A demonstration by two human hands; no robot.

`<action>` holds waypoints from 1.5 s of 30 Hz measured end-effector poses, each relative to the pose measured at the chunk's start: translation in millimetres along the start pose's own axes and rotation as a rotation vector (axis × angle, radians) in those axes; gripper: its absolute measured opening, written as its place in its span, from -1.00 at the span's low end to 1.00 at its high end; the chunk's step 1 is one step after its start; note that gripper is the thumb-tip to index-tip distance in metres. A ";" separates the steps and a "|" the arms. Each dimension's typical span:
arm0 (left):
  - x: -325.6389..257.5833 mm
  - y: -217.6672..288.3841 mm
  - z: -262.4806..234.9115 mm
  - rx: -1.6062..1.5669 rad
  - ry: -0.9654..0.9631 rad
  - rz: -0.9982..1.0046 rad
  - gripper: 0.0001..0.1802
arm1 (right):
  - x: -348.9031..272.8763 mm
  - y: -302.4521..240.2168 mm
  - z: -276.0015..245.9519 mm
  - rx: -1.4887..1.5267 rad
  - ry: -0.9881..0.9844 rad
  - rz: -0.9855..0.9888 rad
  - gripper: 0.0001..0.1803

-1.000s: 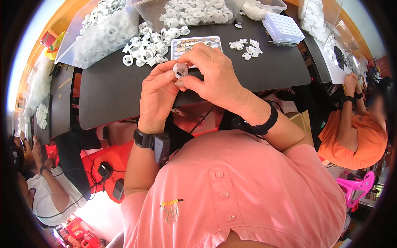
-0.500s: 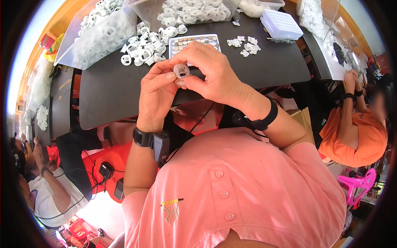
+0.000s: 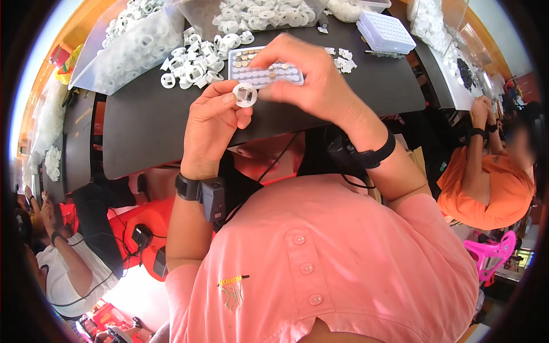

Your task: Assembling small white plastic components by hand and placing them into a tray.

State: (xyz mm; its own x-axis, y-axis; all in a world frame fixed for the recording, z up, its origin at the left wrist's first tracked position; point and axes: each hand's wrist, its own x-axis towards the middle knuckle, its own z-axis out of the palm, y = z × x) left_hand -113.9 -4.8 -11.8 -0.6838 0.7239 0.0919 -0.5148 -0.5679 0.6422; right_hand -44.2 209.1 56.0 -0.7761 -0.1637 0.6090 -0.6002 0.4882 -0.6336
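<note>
**White ring pinched above the dark table**

Held in the left hand (image 3: 214,123), a small white plastic ring (image 3: 245,95), gripped between thumb and fingertips. Just beside it, the right hand (image 3: 311,80), fingers curled; contents, if any, impossible to tell. Beyond both, a cell tray (image 3: 264,72) on the black table (image 3: 148,128), loose white rings (image 3: 191,63) nearby.

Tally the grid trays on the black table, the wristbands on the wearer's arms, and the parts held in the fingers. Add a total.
Grid trays: 2 (open grid tray, lidded grid tray)
Wristbands: 2 (left wristband, right wristband)
Held parts: 1 (round white part, in the left hand)
Total: 5
</note>
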 end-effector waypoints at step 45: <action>0.1 -3.6 10.8 0.101 0.111 0.066 -0.75 | 10.7 -13.2 22.7 0.029 -0.130 0.281 -0.93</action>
State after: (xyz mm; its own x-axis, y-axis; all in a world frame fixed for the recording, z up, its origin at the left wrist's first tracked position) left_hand -106.5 1.5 -5.9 -0.7701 0.6355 0.0550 -0.4166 -0.5663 0.7111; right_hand -49.0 181.4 60.1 -0.9294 -0.1354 0.3432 -0.3627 0.5056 -0.7828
